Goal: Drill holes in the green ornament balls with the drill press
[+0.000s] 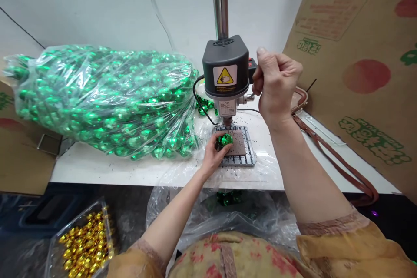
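A shiny green ball (225, 140) is held in my left hand (214, 153), thumb and fingers round its sides, under the chuck of a small black drill press (226, 67). Beneath the ball lies a slotted metal base plate (249, 150) with a flat brownish pad (238, 144) on it. My right hand (275, 78) is raised at the right side of the machine head, its fingers curled; what they grip is hidden, though a metal lever hub (246, 99) shows just below them.
A large clear bag of green balls (107, 100) fills the left of the white table (107, 167). Cardboard (361, 74) and a brown strap (339, 165) are at right. Below are a clear bin of gold balls (86, 243) and loose plastic sheeting (182, 213).
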The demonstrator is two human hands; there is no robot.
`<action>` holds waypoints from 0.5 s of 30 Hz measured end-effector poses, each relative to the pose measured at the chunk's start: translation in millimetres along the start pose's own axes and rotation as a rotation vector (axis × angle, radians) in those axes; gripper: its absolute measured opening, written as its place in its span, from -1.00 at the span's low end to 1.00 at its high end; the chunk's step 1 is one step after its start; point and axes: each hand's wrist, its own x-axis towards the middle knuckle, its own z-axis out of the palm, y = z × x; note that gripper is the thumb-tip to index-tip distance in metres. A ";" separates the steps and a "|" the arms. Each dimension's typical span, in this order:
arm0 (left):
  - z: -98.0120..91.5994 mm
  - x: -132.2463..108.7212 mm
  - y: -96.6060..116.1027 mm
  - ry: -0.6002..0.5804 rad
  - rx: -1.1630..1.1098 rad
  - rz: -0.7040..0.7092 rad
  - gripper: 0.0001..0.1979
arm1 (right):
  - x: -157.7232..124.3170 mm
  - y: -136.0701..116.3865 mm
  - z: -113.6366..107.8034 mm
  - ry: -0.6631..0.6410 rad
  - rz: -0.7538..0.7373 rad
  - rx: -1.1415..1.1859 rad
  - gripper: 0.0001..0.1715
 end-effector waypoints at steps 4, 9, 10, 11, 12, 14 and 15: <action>-16.6 -44.4 26.6 -0.030 0.040 0.136 -0.72 | 1.0 2.4 -4.3 0.016 -0.030 -0.064 -0.35; -33.5 -128.5 23.2 -0.394 0.090 0.253 -0.79 | 6.3 1.8 -6.7 -0.048 -0.019 -0.099 -0.33; -34.3 -143.1 15.4 -0.466 0.114 0.246 -0.79 | 7.2 2.0 -7.1 -0.051 -0.017 -0.112 -0.33; -34.1 -155.7 6.2 -0.521 0.136 0.239 -0.79 | 8.0 2.0 -7.6 -0.051 -0.015 -0.124 -0.34; -33.1 -166.1 -3.6 -0.552 0.154 0.243 -0.79 | 8.5 1.8 -8.2 -0.047 -0.013 -0.130 -0.36; -29.5 -181.0 -22.5 -0.544 0.177 0.295 -0.78 | 8.8 0.5 -9.5 -0.055 -0.004 -0.143 -0.43; -27.4 -186.0 -30.7 -0.526 0.185 0.320 -0.77 | 8.6 -0.5 -10.2 -0.062 -0.001 -0.159 -0.46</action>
